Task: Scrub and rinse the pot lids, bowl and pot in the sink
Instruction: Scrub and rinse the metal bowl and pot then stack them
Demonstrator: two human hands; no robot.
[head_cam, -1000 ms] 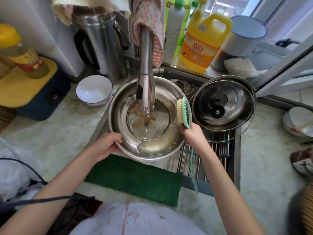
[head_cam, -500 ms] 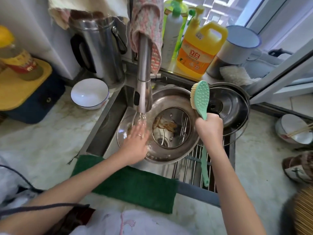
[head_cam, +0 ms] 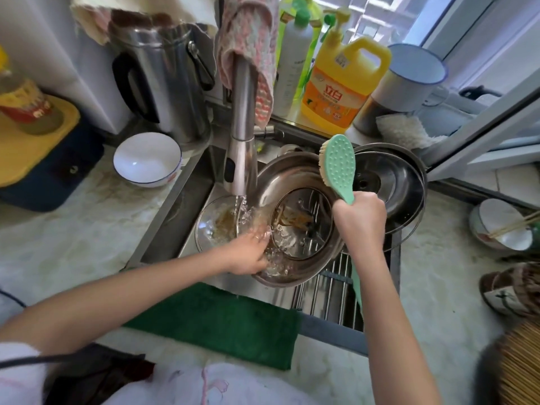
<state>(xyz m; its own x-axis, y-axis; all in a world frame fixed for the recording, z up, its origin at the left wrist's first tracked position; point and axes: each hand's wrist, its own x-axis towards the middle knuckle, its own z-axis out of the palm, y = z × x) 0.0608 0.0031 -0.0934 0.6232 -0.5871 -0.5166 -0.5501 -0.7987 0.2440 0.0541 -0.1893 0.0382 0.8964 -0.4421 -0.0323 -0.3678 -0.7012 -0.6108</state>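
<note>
A wide steel bowl (head_cam: 295, 182) lies tilted in the sink (head_cam: 178, 220), with brown residue on its flat bottom. Water runs from the tap (head_cam: 241, 159) onto its left rim and onto a clear glass dish or lid (head_cam: 209, 229) beside it. My left hand (head_cam: 248, 254) is in the stream at the bowl's near-left rim, fingers stretched out and blurred by splashing water. My right hand (head_cam: 361, 220) grips the handle of a green scrub brush (head_cam: 339, 168), held upright over the bowl's right rim. A steel pot lid (head_cam: 391, 185) sits to the right, partly behind that hand.
A drying rack (head_cam: 330, 296) spans the sink's right half. A white bowl (head_cam: 146, 162) and a steel kettle (head_cam: 163, 83) stand on the left counter. A yellow detergent jug (head_cam: 339, 89) and an enamel mug (head_cam: 409, 80) stand behind the sink. A green cloth (head_cam: 216, 320) covers the front edge.
The steel bowl went from level under the tap to tilted on the right. My left hand let go of its rim and moved into the stream. My right hand raised the brush.
</note>
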